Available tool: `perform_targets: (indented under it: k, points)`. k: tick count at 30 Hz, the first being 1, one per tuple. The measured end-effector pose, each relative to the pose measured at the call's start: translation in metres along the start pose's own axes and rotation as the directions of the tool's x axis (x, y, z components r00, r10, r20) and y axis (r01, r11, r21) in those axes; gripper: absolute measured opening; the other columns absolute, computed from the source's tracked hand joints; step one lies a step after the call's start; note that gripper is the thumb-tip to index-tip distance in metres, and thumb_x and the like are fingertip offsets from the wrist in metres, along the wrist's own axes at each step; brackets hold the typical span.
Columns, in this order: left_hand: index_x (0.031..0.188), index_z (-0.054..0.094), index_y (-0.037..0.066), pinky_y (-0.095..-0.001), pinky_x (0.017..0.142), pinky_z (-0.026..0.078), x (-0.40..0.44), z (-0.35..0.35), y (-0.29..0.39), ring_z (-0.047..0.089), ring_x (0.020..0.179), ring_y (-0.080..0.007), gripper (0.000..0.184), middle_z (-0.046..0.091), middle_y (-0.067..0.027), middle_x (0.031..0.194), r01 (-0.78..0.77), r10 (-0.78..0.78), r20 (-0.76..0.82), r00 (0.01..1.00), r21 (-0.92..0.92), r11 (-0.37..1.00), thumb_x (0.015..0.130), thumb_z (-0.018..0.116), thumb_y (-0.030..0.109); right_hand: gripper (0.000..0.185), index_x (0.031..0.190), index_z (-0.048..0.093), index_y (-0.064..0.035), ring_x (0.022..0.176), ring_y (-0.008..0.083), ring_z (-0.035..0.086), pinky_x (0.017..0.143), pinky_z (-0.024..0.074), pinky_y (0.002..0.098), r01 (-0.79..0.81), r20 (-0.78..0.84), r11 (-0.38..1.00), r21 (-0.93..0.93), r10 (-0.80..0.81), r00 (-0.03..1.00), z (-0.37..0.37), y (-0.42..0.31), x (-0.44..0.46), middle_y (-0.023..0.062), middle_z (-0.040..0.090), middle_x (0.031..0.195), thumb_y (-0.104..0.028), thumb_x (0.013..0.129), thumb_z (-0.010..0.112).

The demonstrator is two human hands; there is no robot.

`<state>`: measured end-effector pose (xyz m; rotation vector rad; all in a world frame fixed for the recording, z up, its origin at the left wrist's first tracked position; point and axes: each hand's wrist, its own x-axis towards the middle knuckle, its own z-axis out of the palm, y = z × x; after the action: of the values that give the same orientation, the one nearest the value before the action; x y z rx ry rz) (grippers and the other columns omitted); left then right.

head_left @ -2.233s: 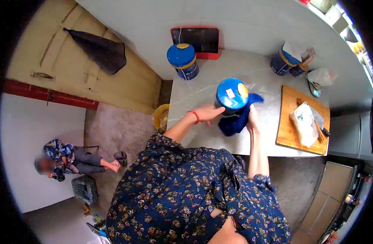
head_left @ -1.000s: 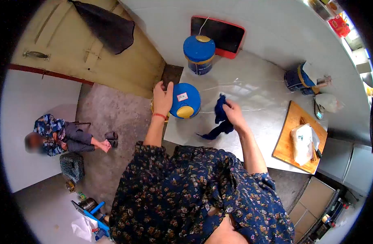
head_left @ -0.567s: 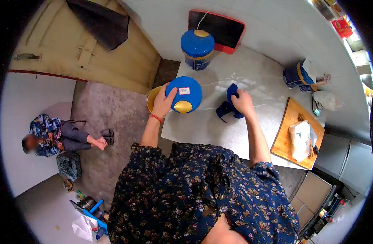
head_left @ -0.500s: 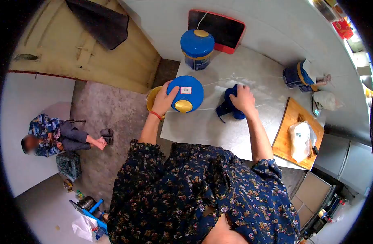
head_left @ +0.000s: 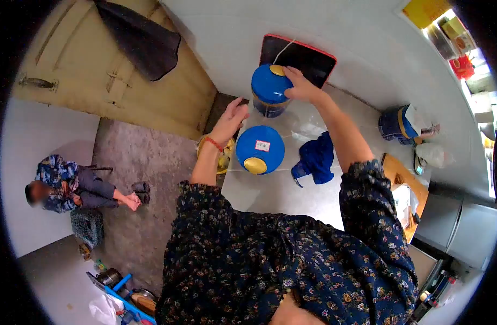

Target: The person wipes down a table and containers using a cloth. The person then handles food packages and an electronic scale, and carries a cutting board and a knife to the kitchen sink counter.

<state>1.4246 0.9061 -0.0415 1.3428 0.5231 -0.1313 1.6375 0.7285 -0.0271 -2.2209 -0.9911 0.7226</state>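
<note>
A blue-lidded canister [head_left: 260, 142] with a yellow tab and a white label stands near the table's left edge. My left hand [head_left: 230, 123] is just off its upper left side, fingers apart and nothing in them. Farther back is a second blue-lidded canister [head_left: 269, 106]. My right hand [head_left: 303, 86] grips the right edge of its lid, beside the yellow tab. A crumpled dark blue cloth [head_left: 316, 160] with a strap-like end lies on the table below my right forearm.
A red-framed black panel [head_left: 313, 57] leans on the wall behind the canisters. A third canister [head_left: 393, 125] lies tilted at the right. A wooden board [head_left: 416, 187] holds a white bag. A yellow bucket [head_left: 225, 160] stands by the table; a person [head_left: 64, 179] sits at left.
My right hand has left the blue cloth and moved up to the far canister's lid. My left hand has let go of the near canister and moved up and away.
</note>
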Motion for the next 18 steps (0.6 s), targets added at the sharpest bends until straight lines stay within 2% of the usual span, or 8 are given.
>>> perform_targets:
  k: [1,4,7,10,13,16,17,18]
  points:
    - [0.143,0.027,0.006,-0.0416,0.103,0.035,0.010,0.003,0.001,0.041,0.127,-0.0271,0.066,0.041,-0.0109,0.140,-0.024,0.025,0.024,0.999,-0.036,0.999,0.093,0.052,0.041,0.082,0.141,0.029,0.0043,0.137,0.0338,0.022,0.112,0.0224,0.0357,0.063,-0.062,0.998,-0.012,-0.064,0.996,0.007,0.007,-0.003,0.0239,0.021,0.147,-0.015,0.068,0.061]
    - [0.143,0.027,0.006,-0.0420,0.104,0.034,0.030,0.018,0.010,0.040,0.129,-0.0298,0.065,0.038,-0.0142,0.142,-0.110,0.110,0.010,0.994,0.010,0.994,0.093,0.053,0.037,0.077,0.140,0.032,0.0009,0.128,0.0317,0.036,0.104,0.0346,0.0362,-0.027,-0.153,0.998,0.058,0.036,0.988,0.029,0.004,-0.033,0.0240,0.029,0.142,-0.016,0.071,0.062]
    - [0.142,0.024,0.000,-0.0362,0.101,0.036,0.078,0.008,-0.012,0.042,0.124,-0.0295,0.071,0.038,-0.0172,0.140,-0.300,0.303,-0.059,0.951,0.063,0.952,0.091,0.056,0.037,0.069,0.139,0.037,-0.0029,0.117,0.0279,0.048,0.093,0.0438,0.0356,-0.185,0.063,0.919,0.347,0.174,0.983,0.027,-0.023,-0.084,0.0218,0.036,0.136,-0.016,0.076,0.062]
    - [0.139,0.028,-0.004,-0.0374,0.102,0.035,0.121,0.002,0.006,0.041,0.125,-0.0311,0.072,0.035,-0.0230,0.140,-0.312,0.459,-0.182,0.869,0.518,0.797,0.089,0.058,0.038,0.068,0.134,0.041,-0.0016,0.116,0.0318,0.050,0.089,0.0467,0.0370,-0.187,0.127,0.881,0.434,0.146,0.981,0.019,0.010,-0.094,0.0241,0.037,0.135,-0.022,0.075,0.068]
    - [0.135,0.035,-0.006,-0.0372,0.100,0.038,0.127,-0.002,0.029,0.045,0.122,-0.0317,0.072,0.041,-0.0266,0.134,-0.154,0.464,-0.348,0.815,0.641,0.752,0.086,0.061,0.040,0.074,0.139,0.035,-0.0055,0.116,0.0281,0.050,0.091,0.0455,0.0366,-0.075,-0.271,0.962,0.261,0.148,0.951,0.029,0.018,-0.096,0.0194,0.038,0.137,-0.015,0.075,0.070]
    - [0.131,0.041,-0.008,-0.0367,0.097,0.041,0.118,-0.029,0.014,0.049,0.117,-0.0308,0.072,0.048,-0.0262,0.127,-0.069,0.193,-0.350,0.917,0.337,0.939,0.084,0.064,0.043,0.083,0.142,0.030,-0.0071,0.123,0.0312,0.044,0.094,0.0445,0.0395,0.125,-0.316,0.990,0.069,-0.098,0.944,0.032,0.018,-0.087,0.0200,0.036,0.139,-0.017,0.072,0.074]
    - [0.129,0.043,-0.007,-0.0354,0.094,0.043,0.113,-0.035,0.001,0.052,0.113,-0.0274,0.069,0.053,-0.0216,0.123,-0.021,0.125,-0.351,0.928,0.286,0.958,0.084,0.064,0.042,0.085,0.143,0.029,-0.0078,0.125,0.0322,0.042,0.095,0.0440,0.0405,0.158,-0.321,0.987,0.028,-0.141,0.936,0.033,0.015,-0.083,0.0199,0.036,0.139,-0.017,0.072,0.074]
    - [0.129,0.043,-0.007,-0.0348,0.093,0.043,0.099,-0.033,0.002,0.052,0.113,-0.0263,0.068,0.052,-0.0204,0.124,-0.018,0.082,-0.279,0.957,0.227,0.974,0.085,0.064,0.041,0.087,0.144,0.027,-0.0084,0.127,0.0333,0.040,0.095,0.0435,0.0416,0.190,-0.325,0.982,-0.012,-0.183,0.928,0.031,0.007,-0.077,0.0198,0.036,0.139,-0.017,0.071,0.075]
